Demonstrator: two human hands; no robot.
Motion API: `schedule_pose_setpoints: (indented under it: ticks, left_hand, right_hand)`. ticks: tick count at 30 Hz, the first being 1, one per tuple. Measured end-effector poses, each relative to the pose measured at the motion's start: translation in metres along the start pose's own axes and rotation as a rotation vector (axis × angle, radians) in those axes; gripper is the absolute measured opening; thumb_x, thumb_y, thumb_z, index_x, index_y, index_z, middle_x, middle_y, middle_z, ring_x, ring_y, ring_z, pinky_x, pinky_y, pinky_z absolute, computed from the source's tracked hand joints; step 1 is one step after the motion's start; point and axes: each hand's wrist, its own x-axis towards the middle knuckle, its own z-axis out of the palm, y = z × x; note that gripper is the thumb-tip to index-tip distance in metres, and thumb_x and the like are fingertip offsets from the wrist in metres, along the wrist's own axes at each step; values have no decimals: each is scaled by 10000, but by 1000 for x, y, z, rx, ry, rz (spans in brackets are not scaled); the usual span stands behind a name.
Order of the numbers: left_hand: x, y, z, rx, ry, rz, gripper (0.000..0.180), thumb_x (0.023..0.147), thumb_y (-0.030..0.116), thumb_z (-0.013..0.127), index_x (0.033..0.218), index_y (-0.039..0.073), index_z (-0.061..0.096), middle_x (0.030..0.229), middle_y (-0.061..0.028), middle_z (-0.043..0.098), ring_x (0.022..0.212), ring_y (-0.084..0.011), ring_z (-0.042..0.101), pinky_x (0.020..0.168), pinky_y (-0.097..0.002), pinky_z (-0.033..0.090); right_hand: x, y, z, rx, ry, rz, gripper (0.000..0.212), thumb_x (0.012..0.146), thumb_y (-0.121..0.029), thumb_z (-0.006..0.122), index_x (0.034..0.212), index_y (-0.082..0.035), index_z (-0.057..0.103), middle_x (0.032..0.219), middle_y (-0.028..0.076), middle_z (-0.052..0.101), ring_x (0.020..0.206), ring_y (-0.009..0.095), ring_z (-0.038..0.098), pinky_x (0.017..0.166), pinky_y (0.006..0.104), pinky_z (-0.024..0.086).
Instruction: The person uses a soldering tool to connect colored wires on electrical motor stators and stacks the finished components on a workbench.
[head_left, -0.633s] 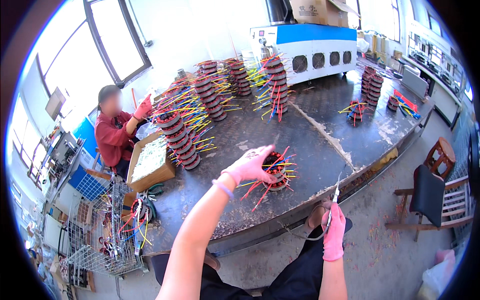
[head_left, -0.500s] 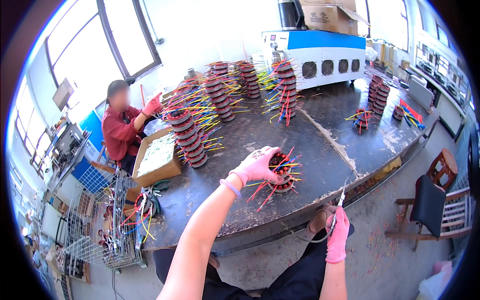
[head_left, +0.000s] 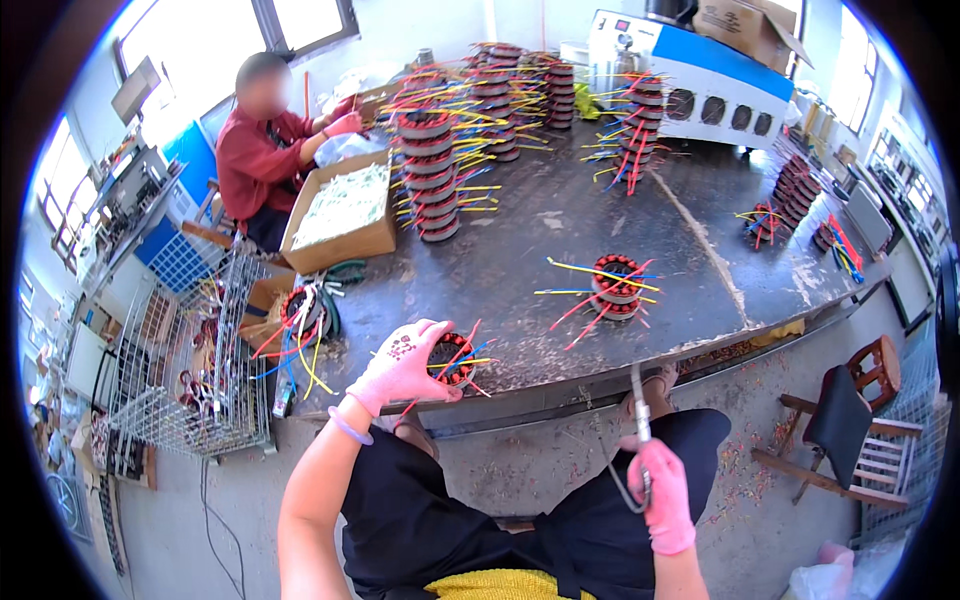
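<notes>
At the table's front edge, my left hand (head_left: 405, 365), in a pink glove, has its fingers and thumb curled round a ring-shaped motor stator (head_left: 456, 362) with red windings and coloured wire leads. My right hand (head_left: 662, 490), gloved too, grips a slim metal pen-shaped tool (head_left: 641, 405) above my right thigh. Its tip points up toward the table edge, and a thin grey cord loops beside the hand. Farther in on the table, apart from both hands, stands a short stack of stators (head_left: 617, 290) with red, yellow and blue leads.
Tall stator stacks (head_left: 430, 185) stand toward the back. To the left are a carton (head_left: 345, 245) of pale pieces, pliers (head_left: 347, 270), another stator (head_left: 308, 312) and a wire basket (head_left: 190, 370). A person (head_left: 262, 150) sits beyond the carton. A chair (head_left: 845, 425) stands right.
My left hand has moved from the short stack to the table's front left and holds a stator there. My right hand has come lower with the tool upright. The view has shifted.
</notes>
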Motion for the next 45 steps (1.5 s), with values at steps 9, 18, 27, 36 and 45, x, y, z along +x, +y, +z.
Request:
schedule_pose_setpoints:
  ticks: [9, 18, 27, 36, 45]
  left_hand:
    - [-17, -22, 16, -65, 58, 89, 1013, 588, 453, 870, 1408, 28, 453, 1318, -185, 518, 1224, -385, 501, 1070, -437, 387]
    - [-25, -30, 3, -220, -61, 80, 939, 676, 251, 850, 1470, 34, 397, 1461, -197, 440, 1339, -355, 441, 1130, -402, 352]
    - [-35, -43, -20, -423, -144, 27, 747, 761, 52, 764, 1442, 49, 458, 1432, -136, 497, 1308, -258, 506, 1116, -355, 398]
    - [-44, -27, -13, -117, -31, -67, 731, 743, 207, 811, 1396, 93, 505, 1260, -131, 601, 1023, -282, 659, 885, -364, 527]
    - [-44, -45, -12, -291, -68, -44, 581, 824, 137, 743, 1368, 75, 546, 1265, -134, 605, 1111, -263, 634, 970, -360, 500]
  right_hand:
    - [-21, 22, 76, -47, -211, 243, 396, 1020, -328, 521, 1230, -11, 629, 592, -69, 471, 505, 26, 371, 463, 196, 262]
    - [-22, 16, 82, -141, -160, 231, 416, 1025, -339, 508, 1231, 2, 626, 593, -62, 474, 505, 28, 369, 464, 198, 266]
    - [-35, 18, 85, -107, -134, 221, 410, 1026, -333, 503, 1212, 14, 621, 598, -57, 486, 501, 27, 373, 464, 196, 273]
    - [-42, 20, 89, -72, -152, 161, 438, 1021, -364, 519, 1232, 10, 607, 616, -52, 501, 521, 29, 395, 470, 198, 286]
    - [-38, 21, 96, -96, -196, 181, 429, 1020, -360, 511, 1224, 2, 621, 628, -60, 491, 530, 24, 372, 479, 195, 270]
